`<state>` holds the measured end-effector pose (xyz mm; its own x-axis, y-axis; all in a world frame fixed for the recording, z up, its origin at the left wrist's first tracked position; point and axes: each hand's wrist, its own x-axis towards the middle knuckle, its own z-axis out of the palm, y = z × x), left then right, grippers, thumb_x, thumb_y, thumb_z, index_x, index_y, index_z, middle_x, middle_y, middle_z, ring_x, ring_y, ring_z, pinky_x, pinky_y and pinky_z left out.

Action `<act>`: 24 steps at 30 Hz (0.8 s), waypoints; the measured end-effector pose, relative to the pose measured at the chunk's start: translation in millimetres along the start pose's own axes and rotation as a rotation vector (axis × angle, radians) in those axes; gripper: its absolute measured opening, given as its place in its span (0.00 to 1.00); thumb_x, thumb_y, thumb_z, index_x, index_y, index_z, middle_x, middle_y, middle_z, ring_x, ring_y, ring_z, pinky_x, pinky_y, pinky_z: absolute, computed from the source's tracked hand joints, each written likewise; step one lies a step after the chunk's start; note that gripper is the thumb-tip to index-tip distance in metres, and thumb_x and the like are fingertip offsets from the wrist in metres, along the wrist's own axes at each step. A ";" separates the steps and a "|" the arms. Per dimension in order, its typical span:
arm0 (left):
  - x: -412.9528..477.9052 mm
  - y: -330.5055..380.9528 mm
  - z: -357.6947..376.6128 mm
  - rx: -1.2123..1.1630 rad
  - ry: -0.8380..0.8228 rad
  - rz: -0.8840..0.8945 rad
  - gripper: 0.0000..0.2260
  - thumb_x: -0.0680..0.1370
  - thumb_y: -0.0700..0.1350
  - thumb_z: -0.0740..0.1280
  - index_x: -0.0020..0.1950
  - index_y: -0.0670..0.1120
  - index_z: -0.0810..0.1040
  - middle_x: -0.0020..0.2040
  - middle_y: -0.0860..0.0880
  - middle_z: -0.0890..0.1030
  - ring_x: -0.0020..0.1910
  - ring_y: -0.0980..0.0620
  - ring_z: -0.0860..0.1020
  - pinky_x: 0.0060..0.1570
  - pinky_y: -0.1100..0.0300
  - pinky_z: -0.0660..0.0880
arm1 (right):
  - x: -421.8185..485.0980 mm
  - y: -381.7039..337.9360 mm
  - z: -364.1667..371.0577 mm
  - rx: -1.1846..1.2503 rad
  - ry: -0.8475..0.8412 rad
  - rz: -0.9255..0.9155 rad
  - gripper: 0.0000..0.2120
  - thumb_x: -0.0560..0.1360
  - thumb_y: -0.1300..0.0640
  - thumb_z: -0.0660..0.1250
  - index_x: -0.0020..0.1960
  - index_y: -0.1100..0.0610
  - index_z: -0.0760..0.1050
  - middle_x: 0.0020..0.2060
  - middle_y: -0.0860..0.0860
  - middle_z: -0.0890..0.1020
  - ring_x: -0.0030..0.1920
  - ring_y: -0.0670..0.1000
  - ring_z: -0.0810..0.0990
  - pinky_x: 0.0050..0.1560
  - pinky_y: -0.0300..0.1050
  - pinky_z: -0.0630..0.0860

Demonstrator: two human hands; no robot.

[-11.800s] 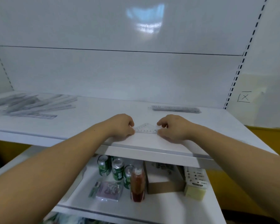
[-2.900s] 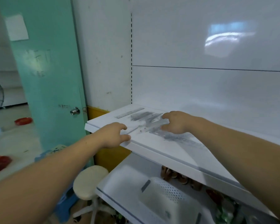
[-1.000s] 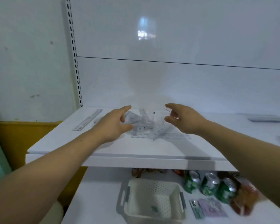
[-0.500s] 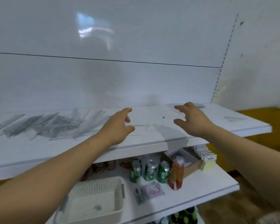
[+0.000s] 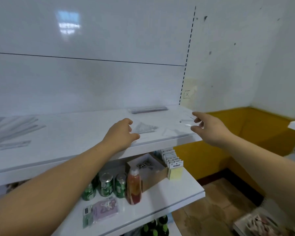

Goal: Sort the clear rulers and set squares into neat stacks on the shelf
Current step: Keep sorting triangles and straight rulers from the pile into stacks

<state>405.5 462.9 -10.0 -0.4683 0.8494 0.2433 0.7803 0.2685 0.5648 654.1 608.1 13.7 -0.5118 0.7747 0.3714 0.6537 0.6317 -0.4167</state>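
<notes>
Head-height view down onto a white upper shelf (image 5: 75,133), two bare forearms reaching in. Right hand (image 5: 209,127) out at the shelf's right end, thumb and fingers pinching the edge of a clear piece (image 5: 186,122), nearly invisible apart from a small hole and a glinting edge, held just above the shelf surface; probably a set square, though too transparent to say for sure. Left hand (image 5: 121,133) with fingers loosely curled, low over the shelf's near edge, just left of the set-square stack (image 5: 145,128); impossible to tell whether gripping anything. Step in hand, by all appearances: adding the held piece to that stack. Best done by turning it to match the triangle beneath, lowering it flat, then nudging the edges flush with both hands rather than dropping it, slick plastic being likely to skid. Counted on the upper shelf: one tidy ruler stack (image 5: 148,109) at the far side, one set-square stack near the middle, one faint lone triangle (image 5: 168,132) just to its right, one loose pile of rulers (image 5: 12,126) at the left, too blurred to count singly, and one single ruler (image 5: 10,144) nearer than that pile. On the lower shelf (image 5: 160,201): three green cans (image 5: 106,184), one red bottle (image 5: 134,188), one open cardboard box (image 5: 150,169).
</notes>
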 end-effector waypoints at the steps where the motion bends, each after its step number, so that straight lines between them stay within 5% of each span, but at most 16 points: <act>1: 7.3 2.1 2.6 0.014 -0.006 -0.013 0.28 0.74 0.52 0.70 0.70 0.45 0.66 0.62 0.47 0.75 0.56 0.48 0.75 0.52 0.59 0.69 | 8.0 6.2 1.4 0.008 -0.004 0.002 0.26 0.77 0.52 0.65 0.74 0.51 0.62 0.59 0.49 0.75 0.51 0.47 0.72 0.50 0.43 0.70; 6: 48.9 6.8 12.3 0.121 -0.041 -0.076 0.27 0.72 0.55 0.70 0.67 0.45 0.70 0.63 0.47 0.74 0.60 0.47 0.73 0.57 0.55 0.72 | 54.7 29.9 19.0 -0.007 -0.019 -0.009 0.25 0.77 0.52 0.65 0.73 0.51 0.64 0.62 0.49 0.74 0.51 0.46 0.71 0.52 0.42 0.69; 9: 66.9 4.3 20.2 0.153 -0.064 -0.121 0.22 0.72 0.57 0.70 0.60 0.47 0.73 0.57 0.47 0.75 0.54 0.48 0.73 0.52 0.56 0.70 | 82.4 43.4 30.8 -0.051 -0.055 -0.010 0.25 0.76 0.50 0.65 0.72 0.50 0.65 0.63 0.50 0.72 0.51 0.47 0.72 0.53 0.41 0.68; 20: 68.2 22.6 39.5 0.176 -0.026 -0.361 0.26 0.73 0.55 0.67 0.69 0.47 0.70 0.66 0.48 0.72 0.62 0.47 0.71 0.63 0.50 0.70 | 153.7 86.7 32.5 0.046 -0.329 -0.068 0.25 0.75 0.56 0.67 0.71 0.53 0.67 0.65 0.50 0.74 0.63 0.51 0.72 0.61 0.42 0.66; 24: 67.9 30.0 40.0 0.183 -0.057 -0.415 0.27 0.74 0.54 0.68 0.70 0.46 0.68 0.68 0.47 0.70 0.64 0.47 0.70 0.62 0.56 0.68 | 157.1 100.7 29.1 0.047 -0.426 -0.123 0.26 0.74 0.57 0.67 0.71 0.55 0.68 0.67 0.51 0.73 0.66 0.52 0.71 0.66 0.44 0.64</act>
<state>413.7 546.8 -8.1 -0.7373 0.6753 -0.0208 0.5943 0.6629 0.4553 623.3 794.3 5.9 -0.7744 0.6307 0.0501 0.5525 0.7128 -0.4321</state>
